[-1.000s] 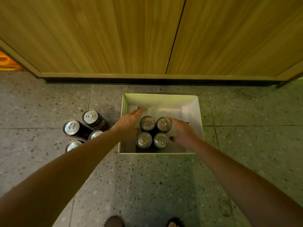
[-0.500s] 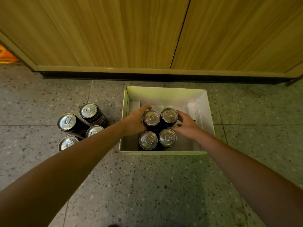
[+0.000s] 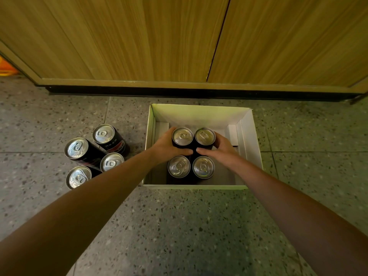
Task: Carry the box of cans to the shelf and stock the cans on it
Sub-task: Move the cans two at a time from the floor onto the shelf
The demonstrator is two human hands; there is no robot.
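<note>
In the box (image 3: 199, 116), the 11 o'clock can (image 3: 182, 136) is gripped by the curled left hand (image 3: 166, 147), the 1 o'clock can (image 3: 205, 135) by the curled right hand (image 3: 224, 150).

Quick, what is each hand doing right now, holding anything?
Left hand: grips the far left can in the box.
Right hand: grips the far right can beside it.

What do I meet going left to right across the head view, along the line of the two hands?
Four cans on the floor → left hand → far-left can, in its grip → far-right can → right hand gripping it → white box, right wall.
</note>
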